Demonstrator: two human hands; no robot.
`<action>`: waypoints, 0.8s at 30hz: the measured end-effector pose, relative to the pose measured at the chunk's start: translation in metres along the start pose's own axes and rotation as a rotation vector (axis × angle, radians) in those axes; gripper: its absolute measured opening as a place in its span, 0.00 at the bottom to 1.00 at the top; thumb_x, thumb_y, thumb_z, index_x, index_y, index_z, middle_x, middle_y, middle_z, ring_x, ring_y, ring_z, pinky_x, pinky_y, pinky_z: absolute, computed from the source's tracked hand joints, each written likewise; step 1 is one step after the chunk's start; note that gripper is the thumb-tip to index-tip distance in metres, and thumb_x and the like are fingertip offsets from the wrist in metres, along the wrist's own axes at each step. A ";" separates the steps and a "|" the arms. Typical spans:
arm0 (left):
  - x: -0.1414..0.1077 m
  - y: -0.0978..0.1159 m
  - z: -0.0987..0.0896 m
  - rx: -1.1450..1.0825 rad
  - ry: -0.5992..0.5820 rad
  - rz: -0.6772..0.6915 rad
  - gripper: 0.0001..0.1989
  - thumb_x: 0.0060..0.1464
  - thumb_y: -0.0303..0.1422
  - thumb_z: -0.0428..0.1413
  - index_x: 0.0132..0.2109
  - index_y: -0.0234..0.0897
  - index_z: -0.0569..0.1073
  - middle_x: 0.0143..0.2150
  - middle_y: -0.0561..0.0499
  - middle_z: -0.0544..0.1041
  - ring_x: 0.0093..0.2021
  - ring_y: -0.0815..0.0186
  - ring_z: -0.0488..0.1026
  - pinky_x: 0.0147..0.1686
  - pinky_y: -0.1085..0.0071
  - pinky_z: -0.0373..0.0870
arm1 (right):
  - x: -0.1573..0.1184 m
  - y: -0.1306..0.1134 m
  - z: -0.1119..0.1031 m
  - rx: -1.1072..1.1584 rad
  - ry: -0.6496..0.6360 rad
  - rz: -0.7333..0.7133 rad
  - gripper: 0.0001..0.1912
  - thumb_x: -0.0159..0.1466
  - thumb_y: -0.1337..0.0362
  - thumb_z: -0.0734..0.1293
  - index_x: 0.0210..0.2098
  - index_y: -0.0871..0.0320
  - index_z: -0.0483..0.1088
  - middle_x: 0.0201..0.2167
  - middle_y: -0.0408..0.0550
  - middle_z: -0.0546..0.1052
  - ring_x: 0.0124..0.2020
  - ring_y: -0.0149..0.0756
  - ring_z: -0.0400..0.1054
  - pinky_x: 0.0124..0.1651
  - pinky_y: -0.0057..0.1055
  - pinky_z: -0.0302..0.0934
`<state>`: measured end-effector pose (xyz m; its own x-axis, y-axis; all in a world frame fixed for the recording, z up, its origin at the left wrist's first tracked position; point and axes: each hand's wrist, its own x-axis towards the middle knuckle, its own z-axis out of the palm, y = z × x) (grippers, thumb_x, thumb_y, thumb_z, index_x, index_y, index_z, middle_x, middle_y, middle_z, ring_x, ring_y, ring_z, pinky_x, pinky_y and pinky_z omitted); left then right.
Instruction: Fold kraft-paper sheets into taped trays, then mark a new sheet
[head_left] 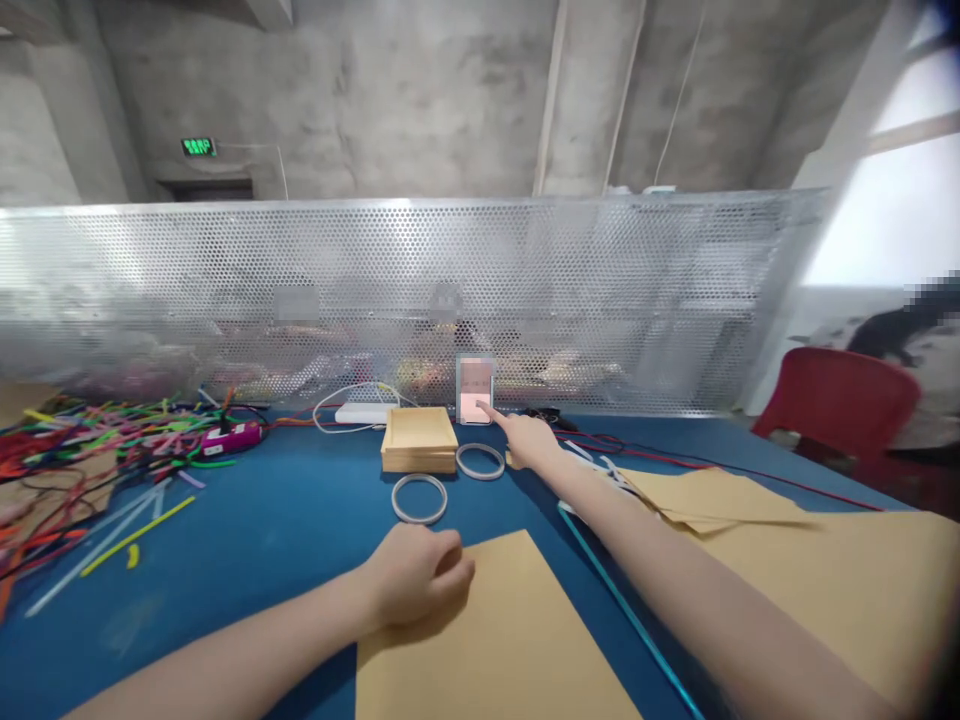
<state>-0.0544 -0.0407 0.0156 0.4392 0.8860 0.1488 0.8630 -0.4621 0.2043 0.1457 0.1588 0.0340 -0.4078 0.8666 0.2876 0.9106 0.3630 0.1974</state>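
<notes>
The upright, pale-framed rectangular phone [475, 388] at the perforated metal screen [360, 290] was met by the right hand's [531, 441] extended index finger; the left hand [420, 575] was loosely curled over tan paper [510, 640].

Before you, the blue surface [277, 540] carries a square pale wooden box [419, 440], two round grey rings [420, 521], flat tan paper sheets [502, 640] and tangled multicoloured strips [139, 425]

L hand [421, 577] curled, R hand [531, 441] index extended
</notes>
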 end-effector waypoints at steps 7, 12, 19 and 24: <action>0.000 0.001 0.002 -0.034 -0.003 0.004 0.15 0.63 0.39 0.45 0.29 0.39 0.65 0.26 0.52 0.75 0.26 0.66 0.70 0.24 0.72 0.50 | 0.030 0.000 0.036 -0.156 -0.026 0.009 0.41 0.65 0.75 0.53 0.69 0.44 0.26 0.43 0.59 0.77 0.41 0.46 0.75 0.39 0.37 0.66; 0.000 0.003 -0.001 -0.033 -0.032 0.005 0.14 0.63 0.39 0.45 0.30 0.39 0.64 0.27 0.52 0.75 0.26 0.67 0.70 0.24 0.71 0.48 | 0.025 0.005 0.041 -0.181 -0.027 0.034 0.40 0.65 0.75 0.52 0.69 0.43 0.30 0.45 0.57 0.76 0.42 0.47 0.73 0.39 0.38 0.64; 0.000 0.002 -0.001 -0.041 -0.036 0.016 0.15 0.63 0.39 0.44 0.30 0.39 0.63 0.28 0.52 0.75 0.26 0.67 0.70 0.24 0.71 0.48 | 0.027 0.010 0.042 -0.213 -0.079 0.099 0.37 0.66 0.73 0.51 0.68 0.41 0.34 0.46 0.59 0.75 0.46 0.50 0.70 0.44 0.45 0.60; -0.001 0.004 -0.002 -0.039 -0.053 0.001 0.14 0.63 0.38 0.44 0.30 0.39 0.63 0.28 0.52 0.75 0.26 0.66 0.70 0.24 0.71 0.48 | 0.029 0.009 0.045 -0.206 -0.087 0.126 0.37 0.66 0.72 0.51 0.68 0.39 0.32 0.48 0.60 0.74 0.47 0.51 0.70 0.43 0.48 0.59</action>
<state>-0.0522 -0.0434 0.0179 0.4532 0.8860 0.0981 0.8528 -0.4630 0.2418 0.1449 0.2029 0.0020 -0.2766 0.9301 0.2417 0.9175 0.1809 0.3541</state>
